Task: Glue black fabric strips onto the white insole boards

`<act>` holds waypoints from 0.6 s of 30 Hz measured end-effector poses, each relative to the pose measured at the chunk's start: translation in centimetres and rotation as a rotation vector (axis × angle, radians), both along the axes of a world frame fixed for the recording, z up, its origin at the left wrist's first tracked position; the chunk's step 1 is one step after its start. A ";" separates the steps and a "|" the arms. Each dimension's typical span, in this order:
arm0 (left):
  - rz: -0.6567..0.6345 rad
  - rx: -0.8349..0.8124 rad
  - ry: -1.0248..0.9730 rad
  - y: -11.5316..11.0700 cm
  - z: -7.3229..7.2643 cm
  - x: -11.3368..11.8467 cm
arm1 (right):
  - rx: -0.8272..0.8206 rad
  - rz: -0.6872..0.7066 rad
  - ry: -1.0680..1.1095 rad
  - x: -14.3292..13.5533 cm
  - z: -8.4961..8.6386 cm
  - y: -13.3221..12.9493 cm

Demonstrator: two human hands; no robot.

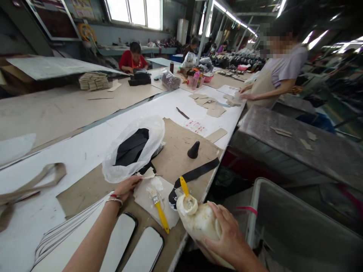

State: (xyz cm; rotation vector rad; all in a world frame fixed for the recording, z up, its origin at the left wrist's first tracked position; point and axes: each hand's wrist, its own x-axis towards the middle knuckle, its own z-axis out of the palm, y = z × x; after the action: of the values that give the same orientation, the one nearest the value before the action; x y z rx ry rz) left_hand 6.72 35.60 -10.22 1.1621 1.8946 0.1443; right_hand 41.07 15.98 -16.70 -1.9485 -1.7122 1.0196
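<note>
My right hand [227, 230] is wrapped round a whitish plastic jug [200, 223] that leans at the table's edge. A yellow brush handle [184, 186] sticks out of the jug's mouth. My left hand [129, 187] pinches the edge of a small pale piece [148, 173] by a glue-smeared card [141, 194]. On that card lies a second brush [161, 215] with a yellow handle. A black strap [198, 172] curves past the jug, its near end smeared white. Left of it, a clear plastic bag [154, 130] holds black pieces [132, 147].
A black cone [193, 150] stands on the brown board [172, 139]. Fanned white panels [73, 241] lie at the near left, brown strips [45, 175] beyond. A grey bin [255, 211] stands at the right. A person [278, 71] works at the table's far right side.
</note>
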 end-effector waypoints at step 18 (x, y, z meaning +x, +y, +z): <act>-0.840 0.260 0.483 -5.7 1.3 9.4 | 0.047 0.012 0.044 -0.6 0.8 0.8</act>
State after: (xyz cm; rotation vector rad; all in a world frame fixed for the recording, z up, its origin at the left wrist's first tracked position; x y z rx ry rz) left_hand 16.10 29.88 -8.96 2.2278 1.6307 -0.3973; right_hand 40.52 16.77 -15.92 -1.8750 -1.7106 1.0105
